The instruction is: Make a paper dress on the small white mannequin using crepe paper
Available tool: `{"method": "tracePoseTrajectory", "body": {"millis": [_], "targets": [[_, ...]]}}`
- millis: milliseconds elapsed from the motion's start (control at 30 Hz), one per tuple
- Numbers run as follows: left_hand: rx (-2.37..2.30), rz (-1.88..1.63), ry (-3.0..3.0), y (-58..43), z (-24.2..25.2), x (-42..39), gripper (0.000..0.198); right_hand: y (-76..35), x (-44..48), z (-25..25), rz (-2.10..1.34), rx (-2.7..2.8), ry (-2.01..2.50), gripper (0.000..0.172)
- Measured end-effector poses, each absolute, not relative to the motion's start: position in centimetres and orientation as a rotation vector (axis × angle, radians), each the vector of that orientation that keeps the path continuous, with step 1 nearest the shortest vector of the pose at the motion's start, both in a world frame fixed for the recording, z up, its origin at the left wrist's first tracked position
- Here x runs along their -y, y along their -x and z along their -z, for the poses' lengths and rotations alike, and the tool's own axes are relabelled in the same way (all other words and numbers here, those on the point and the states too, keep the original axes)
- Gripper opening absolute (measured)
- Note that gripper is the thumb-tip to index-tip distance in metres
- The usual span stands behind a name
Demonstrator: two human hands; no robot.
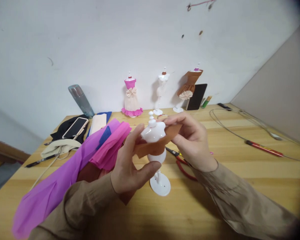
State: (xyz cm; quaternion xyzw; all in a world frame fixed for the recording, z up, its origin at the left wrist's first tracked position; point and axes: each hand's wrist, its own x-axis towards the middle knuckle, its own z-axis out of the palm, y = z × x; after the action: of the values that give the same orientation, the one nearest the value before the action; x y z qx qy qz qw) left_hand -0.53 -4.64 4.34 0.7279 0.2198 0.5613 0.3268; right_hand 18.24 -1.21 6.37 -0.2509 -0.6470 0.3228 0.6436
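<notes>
I hold a small white plastic mannequin (155, 133) on a round stand just above the wooden table (240, 173). My left hand (130, 166) is closed round its waist. A strip of brown crepe paper (160, 143) lies across the mannequin's chest. My right hand (190, 140) pinches the paper's right end against the bust. Both sleeves are tan.
Purple, pink and blue crepe paper sheets (90, 160) lie at the left. Red-handled scissors (182, 163) rest under my right wrist. Three dressed mannequins (131, 96) stand by the wall, with a phone (75, 128), a bottle (81, 100), a dark tablet (197, 96), a wire and a red pen (263, 148).
</notes>
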Motion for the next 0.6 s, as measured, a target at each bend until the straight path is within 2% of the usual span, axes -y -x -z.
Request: {"method": "tracePoseTrajectory", "body": {"millis": [67, 200, 333, 600], "targets": [[-0.639, -1.496, -1.919, 0.5, -4.1, 4.8, 0.079, -18.1, 1.3, -6.4, -0.721, 1.468, 0.593, 0.011], [-0.659, -1.564, -1.912, 0.4, -4.2, 4.6, 0.061, -18.0, 1.3, -6.2, -0.731, 1.48, 0.589, 0.015], [-0.637, -1.626, -1.861, 0.3, -4.7, 4.3, 0.054, -18.0, 1.4, -6.3, -0.724, 1.485, 0.629, 0.015], [-0.512, -1.512, -1.574, 0.2, -5.3, 3.1, 0.039, -17.8, 1.2, -6.0, -0.813, 1.417, 0.648, 0.014]]}}
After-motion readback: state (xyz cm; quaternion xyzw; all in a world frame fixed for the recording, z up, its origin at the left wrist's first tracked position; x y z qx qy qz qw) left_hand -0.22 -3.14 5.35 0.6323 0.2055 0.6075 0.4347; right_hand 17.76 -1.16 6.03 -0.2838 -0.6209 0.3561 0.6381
